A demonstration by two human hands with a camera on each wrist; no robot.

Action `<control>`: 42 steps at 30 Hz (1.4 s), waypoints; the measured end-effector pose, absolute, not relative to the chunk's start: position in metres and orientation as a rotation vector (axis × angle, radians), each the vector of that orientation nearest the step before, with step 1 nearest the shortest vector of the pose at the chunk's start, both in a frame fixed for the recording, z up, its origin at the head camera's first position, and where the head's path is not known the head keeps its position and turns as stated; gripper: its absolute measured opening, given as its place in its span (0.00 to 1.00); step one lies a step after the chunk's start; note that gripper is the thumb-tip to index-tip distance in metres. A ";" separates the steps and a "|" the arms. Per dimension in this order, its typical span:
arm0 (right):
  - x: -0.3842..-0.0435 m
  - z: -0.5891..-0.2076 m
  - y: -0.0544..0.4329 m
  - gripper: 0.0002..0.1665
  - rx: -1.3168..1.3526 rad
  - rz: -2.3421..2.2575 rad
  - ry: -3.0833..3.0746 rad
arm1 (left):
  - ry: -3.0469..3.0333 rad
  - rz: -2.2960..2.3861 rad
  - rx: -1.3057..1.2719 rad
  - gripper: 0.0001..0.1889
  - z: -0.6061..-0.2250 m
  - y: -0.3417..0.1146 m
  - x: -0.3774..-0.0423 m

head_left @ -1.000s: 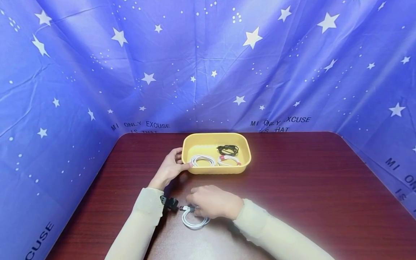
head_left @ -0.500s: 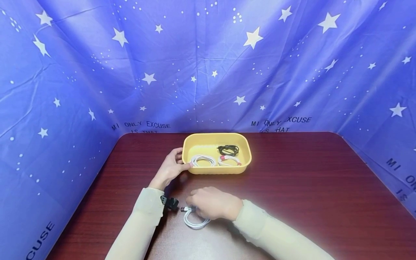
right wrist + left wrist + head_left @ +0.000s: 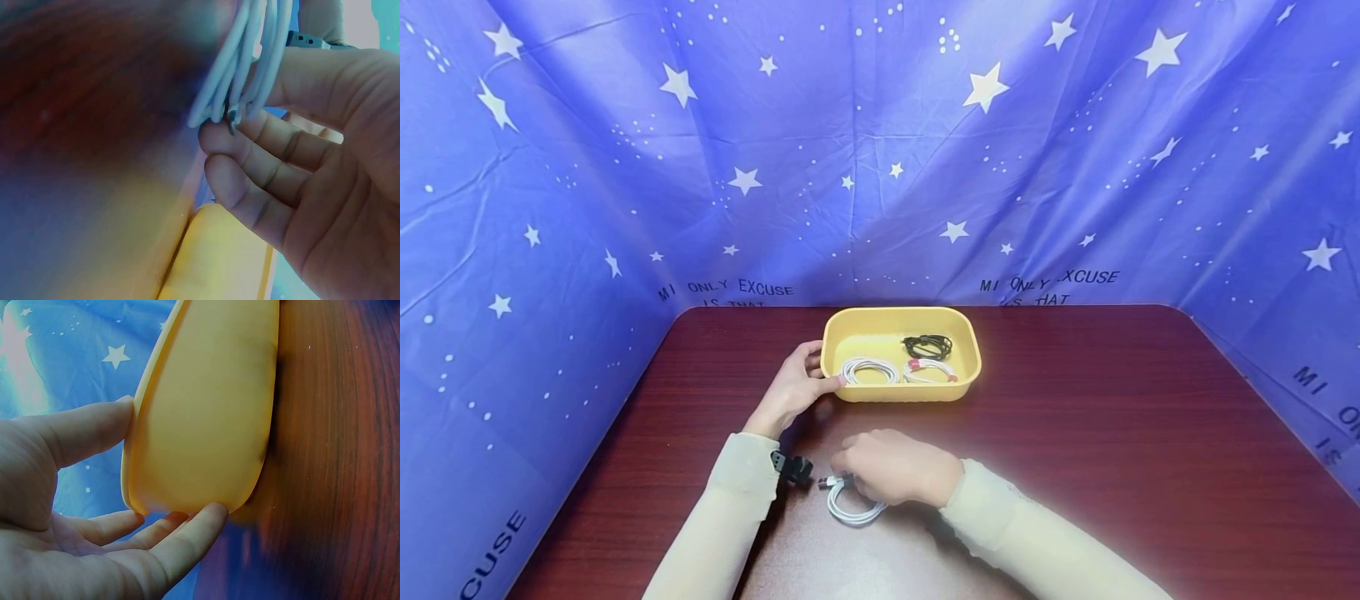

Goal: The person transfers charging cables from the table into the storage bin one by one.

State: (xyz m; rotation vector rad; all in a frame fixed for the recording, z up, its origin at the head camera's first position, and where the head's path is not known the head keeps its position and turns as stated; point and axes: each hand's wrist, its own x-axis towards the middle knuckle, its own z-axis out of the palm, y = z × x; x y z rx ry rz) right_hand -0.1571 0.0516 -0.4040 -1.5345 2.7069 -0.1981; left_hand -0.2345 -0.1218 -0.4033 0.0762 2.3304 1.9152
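Observation:
My left hand (image 3: 790, 387) grips the left end of a yellow plastic bin (image 3: 910, 393). In the left wrist view the thumb presses near the rim of the bin (image 3: 206, 412), and several fingers bear against its other side. Nearer the body, my right hand (image 3: 898, 467) pinches a coiled white USB cable (image 3: 852, 523) just above the table. Its plug (image 3: 832, 482) pokes out to the left of the fingers. From the right wrist, the cable's loops (image 3: 270, 69) show between thumb and fingers; the back of the hand hides part of the coil in the head view.
Inside the bin lie a coiled white cable (image 3: 850, 367), a black cable (image 3: 927, 337) and a white cable with red ends (image 3: 914, 365). The bin stands near the back of the dark red wooden table (image 3: 1112, 433). A blue star-printed curtain (image 3: 880, 208) hangs behind it.
The right hand and the cable coil have shifted very slightly to the right in view. The left hand and bin look the same.

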 end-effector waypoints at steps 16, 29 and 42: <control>-0.158 -0.400 0.053 0.11 -1.528 -0.182 2.706 | 2.334 1.909 0.068 0.39 -0.403 -0.121 -0.234; -0.162 -0.396 0.060 0.12 -1.519 -0.223 2.708 | 2.344 1.899 0.052 0.39 -0.402 -0.121 -0.233; -0.168 -0.385 0.069 0.10 -1.546 -0.221 2.706 | 2.356 1.889 0.058 0.39 -0.403 -0.121 -0.234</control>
